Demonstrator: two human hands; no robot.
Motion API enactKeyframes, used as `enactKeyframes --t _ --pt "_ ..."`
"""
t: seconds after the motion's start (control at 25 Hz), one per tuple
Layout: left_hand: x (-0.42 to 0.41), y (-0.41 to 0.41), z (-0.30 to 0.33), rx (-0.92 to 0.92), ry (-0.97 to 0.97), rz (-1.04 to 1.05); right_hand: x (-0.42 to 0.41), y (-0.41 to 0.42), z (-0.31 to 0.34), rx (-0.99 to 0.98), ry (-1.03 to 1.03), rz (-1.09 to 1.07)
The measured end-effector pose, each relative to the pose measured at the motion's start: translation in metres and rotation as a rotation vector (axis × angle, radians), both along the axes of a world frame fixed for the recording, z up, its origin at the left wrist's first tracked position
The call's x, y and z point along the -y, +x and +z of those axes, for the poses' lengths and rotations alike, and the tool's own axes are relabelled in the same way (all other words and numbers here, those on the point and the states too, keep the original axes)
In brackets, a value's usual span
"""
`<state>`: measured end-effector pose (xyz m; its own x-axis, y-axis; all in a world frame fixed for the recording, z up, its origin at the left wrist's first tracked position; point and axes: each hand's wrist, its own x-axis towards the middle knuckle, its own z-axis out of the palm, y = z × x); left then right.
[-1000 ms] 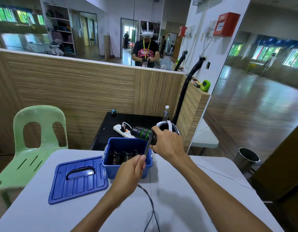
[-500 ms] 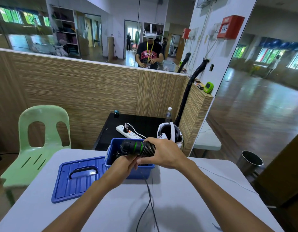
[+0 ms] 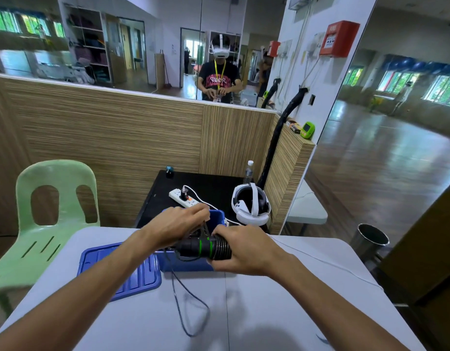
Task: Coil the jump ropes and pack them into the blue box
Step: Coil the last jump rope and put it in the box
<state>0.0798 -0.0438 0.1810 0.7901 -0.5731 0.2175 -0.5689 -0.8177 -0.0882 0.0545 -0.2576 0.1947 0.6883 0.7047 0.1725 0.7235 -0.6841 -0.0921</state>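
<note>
Lid [image 3: 132,272] of the blue box lies flat toward the table's [image 3: 282,312] far left edge, partly under your left forearm. Your left hand [image 3: 178,228] pinches the thin cord above the blue box [image 3: 186,262], which stands at the middle of the far edge. Just right of it, your right hand [image 3: 244,252] is clenched around the jump rope handles [image 3: 203,248], held level over the box's near wall. The cord [image 3: 191,307] loops down onto the table in front of you.
</note>
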Motion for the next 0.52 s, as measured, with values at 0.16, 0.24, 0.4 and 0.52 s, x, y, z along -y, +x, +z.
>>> enactKeyframes --t 0.16,0.24,0.4,0.52 --pt "0.007 0.011 0.006 0.329 0.286 -0.164 -0.003 0.006 -0.001 0.073 -0.145 -0.021" --pt "0.014 0.009 0.018 0.332 0.349 -0.146 -0.004 0.008 0.000 0.075 -0.193 -0.028" --pt "0.022 -0.003 0.044 0.025 0.536 0.005 -0.007 0.010 -0.005 0.062 -0.240 -0.023" --pt "0.016 -0.005 0.049 -0.282 0.284 0.035 -0.011 0.012 -0.013 0.043 -0.226 0.000"
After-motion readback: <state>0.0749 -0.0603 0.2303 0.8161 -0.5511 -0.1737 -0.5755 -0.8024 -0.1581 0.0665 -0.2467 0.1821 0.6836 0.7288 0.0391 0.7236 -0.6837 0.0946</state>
